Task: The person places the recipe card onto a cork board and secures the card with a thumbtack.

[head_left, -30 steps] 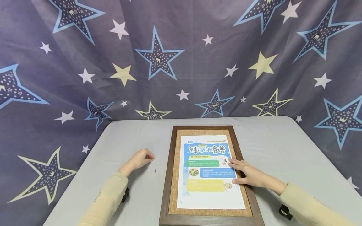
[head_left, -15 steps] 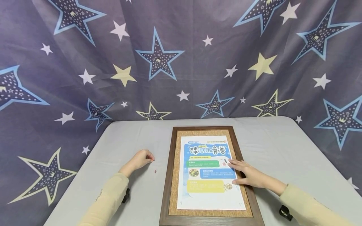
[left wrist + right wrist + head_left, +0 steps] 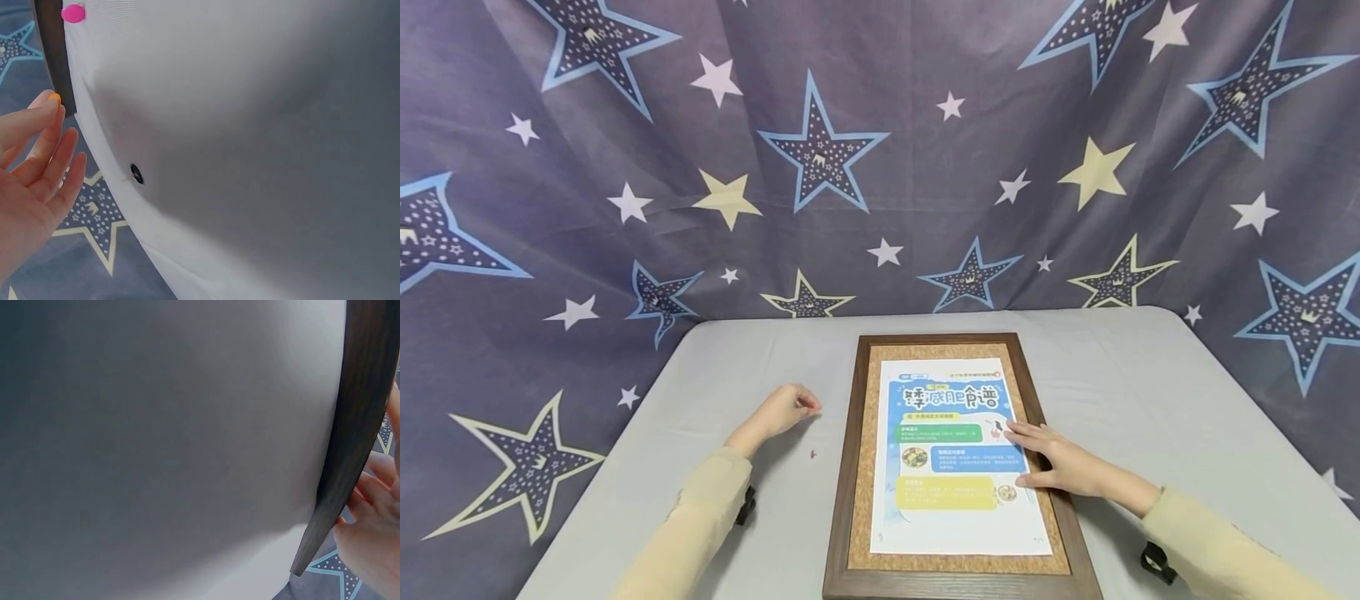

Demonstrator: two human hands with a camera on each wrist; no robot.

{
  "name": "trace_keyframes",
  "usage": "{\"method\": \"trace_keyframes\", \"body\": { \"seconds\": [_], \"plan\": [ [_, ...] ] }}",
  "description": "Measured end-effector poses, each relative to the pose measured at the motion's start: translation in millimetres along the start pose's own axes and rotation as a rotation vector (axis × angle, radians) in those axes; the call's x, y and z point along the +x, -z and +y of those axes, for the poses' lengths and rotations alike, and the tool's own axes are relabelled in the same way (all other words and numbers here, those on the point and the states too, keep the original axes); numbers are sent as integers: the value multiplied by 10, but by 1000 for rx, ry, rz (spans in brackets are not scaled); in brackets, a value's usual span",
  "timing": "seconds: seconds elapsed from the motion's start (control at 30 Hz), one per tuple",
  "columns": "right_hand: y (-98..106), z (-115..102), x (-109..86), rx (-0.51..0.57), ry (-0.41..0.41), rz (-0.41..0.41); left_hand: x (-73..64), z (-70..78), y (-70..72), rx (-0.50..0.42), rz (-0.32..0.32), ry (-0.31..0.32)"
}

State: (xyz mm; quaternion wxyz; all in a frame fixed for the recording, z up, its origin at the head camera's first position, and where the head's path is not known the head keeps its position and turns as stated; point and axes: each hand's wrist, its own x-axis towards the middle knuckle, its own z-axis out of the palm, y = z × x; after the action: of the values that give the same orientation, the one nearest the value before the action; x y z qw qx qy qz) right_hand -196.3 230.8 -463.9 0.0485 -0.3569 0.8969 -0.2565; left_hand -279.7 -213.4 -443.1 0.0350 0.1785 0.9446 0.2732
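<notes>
While your left hand (image 3: 784,410) is pinching an orange pin (image 3: 56,98), the board (image 3: 847,458) is lying just right of it, long axis running away from you; your right hand (image 3: 1063,463), fingers spread, is resting on the paper (image 3: 958,535); the board's left side is facing the pin.

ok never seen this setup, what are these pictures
No machine here: someone works bare-handed. The wide picture looks down from the head; the other two are taken from the wrists. On the grey table lies a framed cork board with a printed sheet on it. The left-wrist picture shows a small pink thing and a black pin lying there. The left hand pinches a small orange thing, perhaps a pin; the right hand rests on the sheet and board.
</notes>
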Motion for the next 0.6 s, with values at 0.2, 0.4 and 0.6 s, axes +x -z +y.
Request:
{"method": "trace_keyframes", "body": {
  "seconds": [0.2, 0.4, 0.6],
  "plan": [
    [2, 13, 10, -4, 7, -1, 77, 82, 7, -17, -5, -46],
    [-2, 18, 7, 6, 5, -1, 151, 164, -21, -29, -6, -50],
    [-7, 16, 2, -2, -4, -2, 238, 246, -61, -33, -1, -70]
  ]
}}
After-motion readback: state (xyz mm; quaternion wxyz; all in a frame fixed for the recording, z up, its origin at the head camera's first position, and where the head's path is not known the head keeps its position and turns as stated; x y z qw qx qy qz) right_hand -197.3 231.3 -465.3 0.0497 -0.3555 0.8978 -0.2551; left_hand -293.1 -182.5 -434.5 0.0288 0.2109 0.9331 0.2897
